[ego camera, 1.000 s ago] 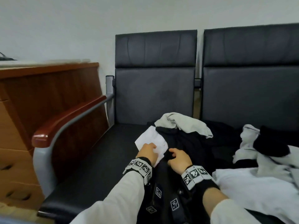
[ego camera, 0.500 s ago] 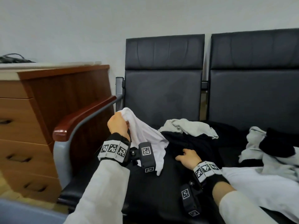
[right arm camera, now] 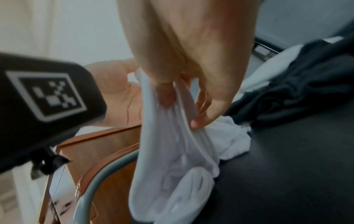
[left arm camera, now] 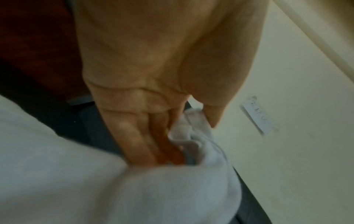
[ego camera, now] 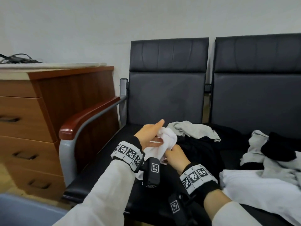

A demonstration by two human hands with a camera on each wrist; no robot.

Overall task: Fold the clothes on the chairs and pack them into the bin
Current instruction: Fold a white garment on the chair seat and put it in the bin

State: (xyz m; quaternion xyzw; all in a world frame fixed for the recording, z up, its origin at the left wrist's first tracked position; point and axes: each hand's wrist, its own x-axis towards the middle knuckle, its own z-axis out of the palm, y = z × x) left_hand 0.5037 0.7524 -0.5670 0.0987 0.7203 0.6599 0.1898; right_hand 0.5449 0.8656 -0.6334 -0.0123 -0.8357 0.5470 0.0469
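A white garment (ego camera: pixel 169 139) is bunched above the left chair's seat (ego camera: pixel 101 168), its lower part hanging down to the cushion (right arm camera: pixel 172 174). My left hand (ego camera: pixel 160 132) has straight fingers (left arm camera: pixel 138 139) pushed into a fold of the cloth, with the thumb stretched out above it. My right hand (ego camera: pixel 171 149) pinches a hem of the same garment between thumb and fingers (right arm camera: pixel 178 106). A grey garment (ego camera: pixel 193 129) and a black one (ego camera: pixel 200 147) lie just behind. A blue surface (ego camera: pixel 24 211), possibly the bin, shows at the lower left.
More grey, black and white clothes (ego camera: pixel 276 149) are heaped on the right chair, with a white piece (ego camera: pixel 260 188) spread in front. A wooden armrest (ego camera: pixel 88 116) and a drawer cabinet (ego camera: pixel 32 119) stand to the left.
My left hand lifted the white garment off the seat toward the armrest, then brought it back to the middle. My right hand left the black garment and took hold of the white one.
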